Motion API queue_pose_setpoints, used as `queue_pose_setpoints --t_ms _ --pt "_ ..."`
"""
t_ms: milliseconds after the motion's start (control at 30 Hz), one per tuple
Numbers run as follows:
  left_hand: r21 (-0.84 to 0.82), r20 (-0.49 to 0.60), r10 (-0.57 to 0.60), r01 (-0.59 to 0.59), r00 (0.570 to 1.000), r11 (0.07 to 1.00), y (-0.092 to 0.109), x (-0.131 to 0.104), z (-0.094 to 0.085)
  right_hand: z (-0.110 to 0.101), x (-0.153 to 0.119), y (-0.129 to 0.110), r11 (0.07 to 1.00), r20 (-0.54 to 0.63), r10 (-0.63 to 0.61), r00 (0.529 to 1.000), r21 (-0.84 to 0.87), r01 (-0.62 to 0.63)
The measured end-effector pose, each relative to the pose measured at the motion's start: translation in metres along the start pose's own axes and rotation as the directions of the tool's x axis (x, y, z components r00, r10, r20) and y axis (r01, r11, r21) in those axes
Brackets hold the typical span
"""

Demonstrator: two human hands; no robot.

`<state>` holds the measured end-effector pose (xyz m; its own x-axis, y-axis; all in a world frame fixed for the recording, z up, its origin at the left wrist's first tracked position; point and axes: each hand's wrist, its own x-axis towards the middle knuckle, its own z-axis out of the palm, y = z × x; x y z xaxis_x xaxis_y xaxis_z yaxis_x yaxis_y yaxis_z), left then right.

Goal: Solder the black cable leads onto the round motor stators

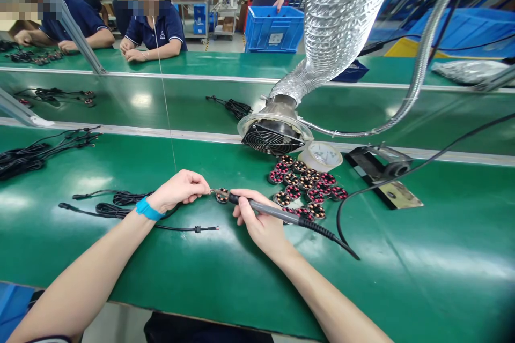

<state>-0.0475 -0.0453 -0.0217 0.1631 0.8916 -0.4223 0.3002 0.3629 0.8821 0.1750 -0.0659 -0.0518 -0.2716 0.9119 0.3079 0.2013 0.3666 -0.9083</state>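
Observation:
My right hand (261, 220) is closed around a grey-handled soldering iron (273, 209), whose tip points left at a small round coil core (221, 196) on the green bench. Closed in a pinch, my left hand (181, 192) is just left of that core. A thin solder wire (166, 102) hangs from above and runs down to this hand; what shows at the fingertips is too small to make out fully. Black cables (116, 210) lie under and beside my left wrist. One cable end (207, 229) with bare leads lies below the core.
Several red and copper coil cores (308, 185) are grouped right of my right hand, near a tape roll (321, 156). A fume extractor (276, 136) hangs above. An iron stand (384, 174) is at right, more cables (24, 158) at left. Co-workers sit across the bench.

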Motion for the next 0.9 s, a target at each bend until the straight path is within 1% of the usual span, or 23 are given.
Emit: queue_pose_setpoints --t_ms 267,600,767,900 --pt "-0.002 0.003 0.003 -0.003 1.0 1.0 -0.0012 -0.0009 -0.0001 -0.0014 -0.0008 0.0031 0.998 -0.078 0.031 0.997 0.052 -0.027" --pt "-0.005 0.001 0.002 -0.002 1.0 1.0 0.0014 -0.0016 0.0004 -0.0003 -0.0003 -0.0009 0.999 -0.035 0.006 0.999 0.041 -0.005" --pt "0.001 0.001 0.004 -0.004 1.0 1.0 0.0015 -0.0016 0.0008 0.0009 0.0006 -0.0005 0.999 -0.007 0.022 1.0 0.04 -0.022" --pt "-0.001 0.008 0.016 -0.016 1.0 1.0 -0.0018 -0.0007 -0.0005 0.0005 0.0 0.0014 0.999 -0.023 0.014 1.0 0.046 -0.013"
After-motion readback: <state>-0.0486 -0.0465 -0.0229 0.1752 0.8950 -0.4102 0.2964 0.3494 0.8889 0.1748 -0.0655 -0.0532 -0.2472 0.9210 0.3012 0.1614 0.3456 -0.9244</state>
